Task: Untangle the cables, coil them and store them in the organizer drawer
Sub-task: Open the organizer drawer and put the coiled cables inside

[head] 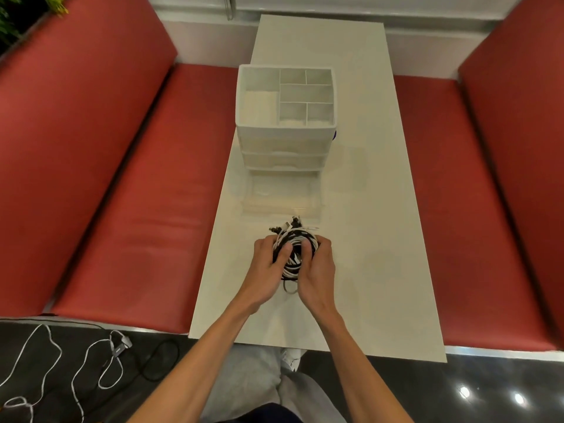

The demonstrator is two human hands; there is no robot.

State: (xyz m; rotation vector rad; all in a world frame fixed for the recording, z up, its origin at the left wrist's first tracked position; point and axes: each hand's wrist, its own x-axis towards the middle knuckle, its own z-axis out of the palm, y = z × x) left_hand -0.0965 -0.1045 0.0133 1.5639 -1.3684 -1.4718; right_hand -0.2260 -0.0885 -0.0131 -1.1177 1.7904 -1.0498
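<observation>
A bundle of black and white cables [294, 248] sits coiled between both hands, just above the white table [366, 239]. My left hand [268, 264] grips its left side with the thumb on top. My right hand [317, 267] grips its right side the same way. Several plug ends stick out at the far side of the bundle. Beyond it stands the white organizer [287, 123], with divided top compartments and drawers below. Its bottom drawer [282, 193] is pulled out toward me and looks translucent.
Red padded benches [137, 193] run along both sides of the narrow table. On the dark floor at lower left lie more loose cables [91, 361], white and black. A white wall ledge closes the far end.
</observation>
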